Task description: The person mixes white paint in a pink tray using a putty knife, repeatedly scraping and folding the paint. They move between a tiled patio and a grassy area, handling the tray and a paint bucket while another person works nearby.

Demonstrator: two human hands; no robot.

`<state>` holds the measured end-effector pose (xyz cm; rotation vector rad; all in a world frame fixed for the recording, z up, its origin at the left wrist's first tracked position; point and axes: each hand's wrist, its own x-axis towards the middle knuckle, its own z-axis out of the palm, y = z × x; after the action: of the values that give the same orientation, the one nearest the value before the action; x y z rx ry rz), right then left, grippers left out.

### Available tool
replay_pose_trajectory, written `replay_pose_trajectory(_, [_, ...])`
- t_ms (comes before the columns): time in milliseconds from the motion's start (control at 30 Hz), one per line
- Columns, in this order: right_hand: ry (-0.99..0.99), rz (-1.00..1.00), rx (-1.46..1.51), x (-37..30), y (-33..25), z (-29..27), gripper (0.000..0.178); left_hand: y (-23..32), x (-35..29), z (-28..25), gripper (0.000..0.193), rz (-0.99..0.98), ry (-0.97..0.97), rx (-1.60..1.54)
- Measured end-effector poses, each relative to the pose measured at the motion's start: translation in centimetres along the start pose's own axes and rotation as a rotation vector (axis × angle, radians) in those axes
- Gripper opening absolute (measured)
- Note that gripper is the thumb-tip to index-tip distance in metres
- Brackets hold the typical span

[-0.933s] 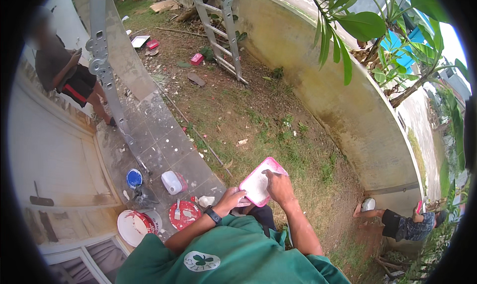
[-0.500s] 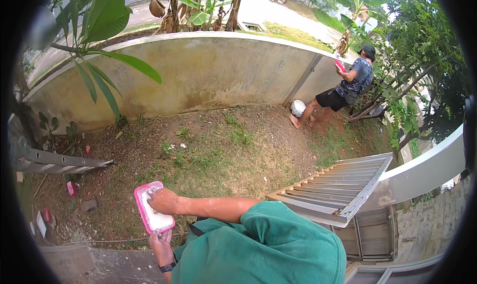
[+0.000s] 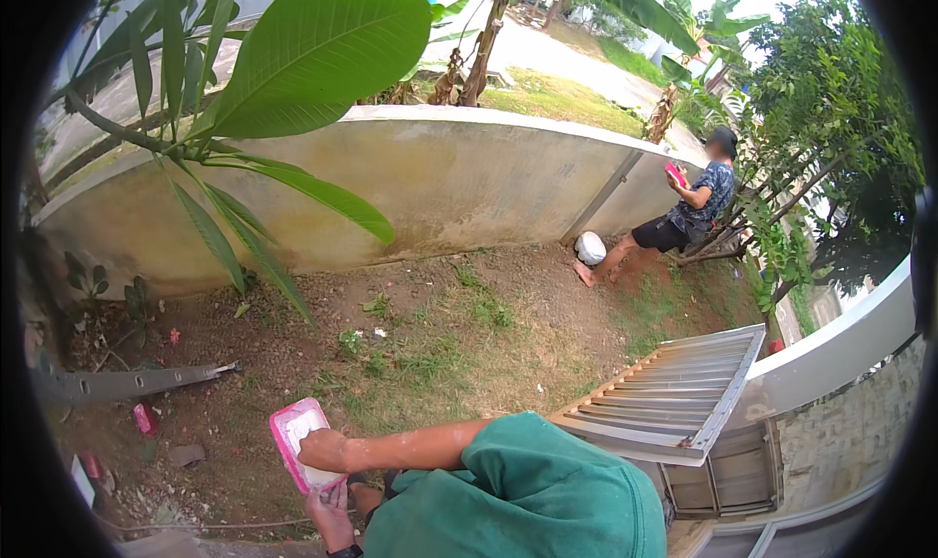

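The pink tray (image 3: pixel 283 439) is held above the ground, white paste (image 3: pixel 303 423) inside it. The person's right hand (image 3: pixel 322 450) reaches over the tray's right edge, fingers curled at the paste; whether they clasp anything cannot be told. The left hand (image 3: pixel 330 517) grasps the tray's near edge. Farther right, a white bucket (image 3: pixel 590 248) sits beside a co-worker (image 3: pixel 718 189).

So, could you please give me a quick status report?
Left hand holding pink tray's near end. Right hand over white paste, hiding some. Green leaves in view, covering neither hand.
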<state>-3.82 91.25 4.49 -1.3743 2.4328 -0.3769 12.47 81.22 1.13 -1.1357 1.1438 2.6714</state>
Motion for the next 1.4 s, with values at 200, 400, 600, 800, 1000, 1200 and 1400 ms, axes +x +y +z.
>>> replay_pose_trajectory(200, [-0.079, -0.095, 0.073, 11.5, -3.6, -1.4, 0.015, 9.0, 3.6, -6.6, 0.037, 0.056, 0.021, -0.053])
replay_pose_trajectory(400, [-0.118, -0.430, -0.036, 24.1, -10.8, -1.4, 0.016, 16.6, 3.2, -12.8, 0.035, 0.199, 0.207, -0.188])
replay_pose_trajectory(600, [-0.264, -0.708, -0.003, 33.1, -19.3, 2.0, 0.015, 19.4, 1.7, -18.6, 0.035, 0.331, 0.434, -0.359])
replay_pose_trajectory(800, [-0.423, -0.925, -0.004, 40.5, -25.8, 6.6, 0.015, 21.3, 2.4, -22.8, 0.036, 0.411, 0.586, -0.492])
replay_pose_trajectory(1000, [-0.560, -1.040, -0.096, 47.9, -32.2, 8.6, 0.017, 25.7, 4.3, -25.0, 0.038, 0.433, 0.781, -0.661])
replay_pose_trajectory(1200, [-0.586, -1.113, -0.112, 54.1, -38.7, 11.0, 0.017, 29.7, 5.9, -30.0, 0.032, 0.563, 0.886, -0.798])
replay_pose_trajectory(1400, [-0.710, -1.238, -0.162, 59.4, -45.9, 14.0, 0.023, 35.8, 6.4, -39.9, 0.032, 0.507, 0.937, -0.838])
